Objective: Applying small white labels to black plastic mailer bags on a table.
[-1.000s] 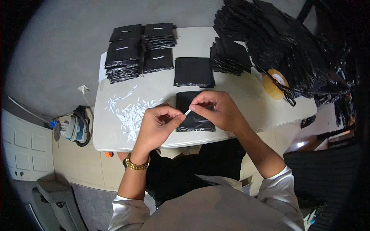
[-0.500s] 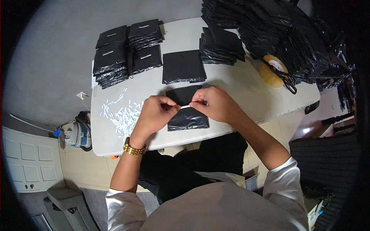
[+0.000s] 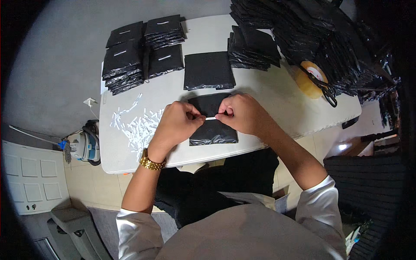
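Observation:
A small white paper strip (image 3: pixel 210 118) is stretched between my two hands, just over the middle of a folded black plastic bag (image 3: pixel 213 133) near the table's front edge. My left hand (image 3: pixel 180 123), with a gold watch on its wrist, pinches the strip's left end. At the other end, my right hand (image 3: pixel 242 113) is closed on the strip between thumb and finger. Whether the strip touches the bag cannot be made out. Left of my left hand lies a loose heap of white strips (image 3: pixel 141 130). Another folded black bag (image 3: pixel 208 70) lies just beyond.
Stacks of black bags with white strips on top (image 3: pixel 123 56) stand at the back left of the white table (image 3: pixel 277 104). Unmarked black bags (image 3: pixel 253 47) are piled at the back right. A tape roll (image 3: pixel 311 82) and black scissors (image 3: pixel 325 93) lie at the right.
My hands keep their pinch on the strip over the bag. The view has shifted slightly, and little else differs.

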Motion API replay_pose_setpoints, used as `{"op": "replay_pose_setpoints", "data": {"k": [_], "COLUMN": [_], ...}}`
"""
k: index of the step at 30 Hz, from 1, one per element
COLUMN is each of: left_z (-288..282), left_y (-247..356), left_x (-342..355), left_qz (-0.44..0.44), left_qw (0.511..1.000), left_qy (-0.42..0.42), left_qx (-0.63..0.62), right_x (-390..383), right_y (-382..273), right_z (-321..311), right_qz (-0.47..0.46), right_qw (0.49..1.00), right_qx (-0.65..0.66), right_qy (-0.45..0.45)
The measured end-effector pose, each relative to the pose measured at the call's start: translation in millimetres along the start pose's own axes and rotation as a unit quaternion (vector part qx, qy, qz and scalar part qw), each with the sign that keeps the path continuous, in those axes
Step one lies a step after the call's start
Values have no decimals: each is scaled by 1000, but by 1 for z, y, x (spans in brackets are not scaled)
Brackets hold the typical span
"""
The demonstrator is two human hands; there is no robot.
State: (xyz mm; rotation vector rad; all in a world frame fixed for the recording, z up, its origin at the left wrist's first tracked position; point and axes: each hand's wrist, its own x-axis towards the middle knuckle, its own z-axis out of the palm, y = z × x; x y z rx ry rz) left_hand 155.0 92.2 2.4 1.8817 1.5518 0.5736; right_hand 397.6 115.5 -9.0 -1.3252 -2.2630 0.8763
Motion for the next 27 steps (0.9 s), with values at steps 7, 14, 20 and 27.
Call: {"op": "replay_pose_setpoints", "data": {"k": [7,14,20,27], "left_z": [-1,2,17,19], "left_y": [11,1,-1,-1], "left_x": [-7,-22,-27,-30], "left_qz": [-10,189,192,185], "left_qw": [999,971,967,970], "left_qy": [23,125,128,125], "left_qx": [36,73,106,95], "right_x": [-4,-31,-26,-23], "right_y": [8,0,-1,2], "right_z": [3,-2,8,9], "right_qz": [-62,-121,-149,-126], "right_qw": [997,981,972,977], "right_qx": [14,-35,-122,-131], "right_qy": [53,148,132,108]}}
